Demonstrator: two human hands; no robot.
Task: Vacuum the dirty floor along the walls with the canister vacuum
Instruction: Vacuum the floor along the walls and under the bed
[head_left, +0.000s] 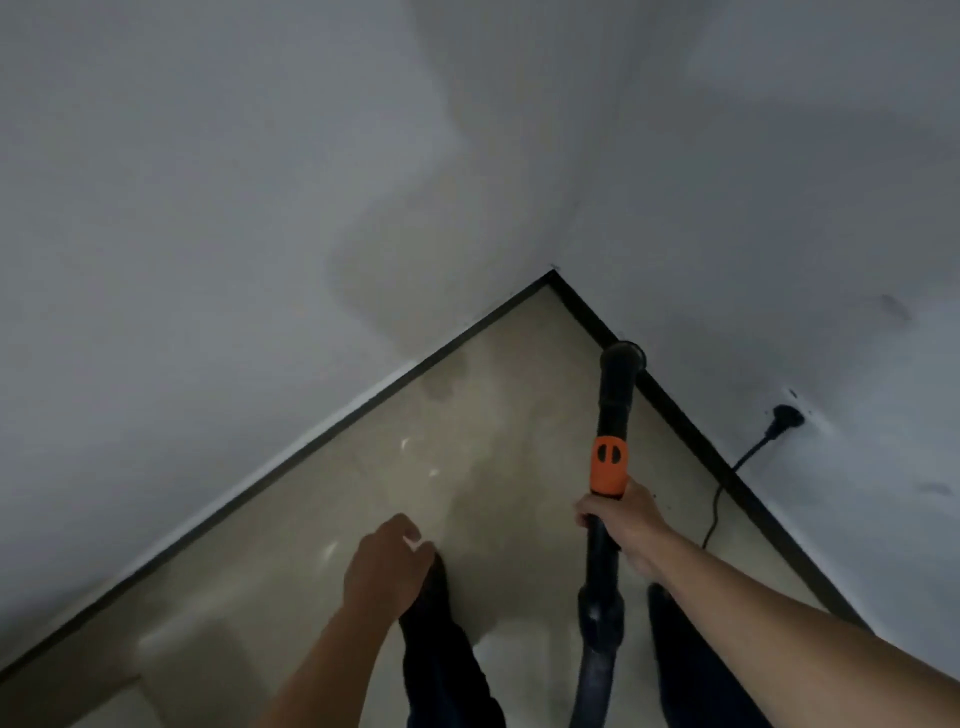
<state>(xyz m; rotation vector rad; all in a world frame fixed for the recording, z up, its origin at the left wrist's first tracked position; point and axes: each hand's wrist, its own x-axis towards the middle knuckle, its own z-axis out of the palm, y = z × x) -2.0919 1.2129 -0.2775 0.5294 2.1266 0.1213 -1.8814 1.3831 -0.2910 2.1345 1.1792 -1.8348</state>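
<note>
A black vacuum wand (616, 400) with an orange collar (609, 466) points down at the beige floor (363, 493). Its round nozzle end (623, 355) sits against the dark baseboard (691, 431) of the right wall, a little short of the room corner (551, 273). My right hand (621, 517) grips the wand just below the orange collar. The black hose (597, 649) runs down from my hand toward the bottom edge. My left hand (387, 564) hangs loosely curled over the floor and holds nothing. The canister itself is out of view.
Two white walls meet at the corner, each with a dark baseboard (260, 475). A black plug (787, 415) sits in the right wall and its cord (719, 499) trails down to the floor. My dark trouser legs (441, 649) stand below my hands.
</note>
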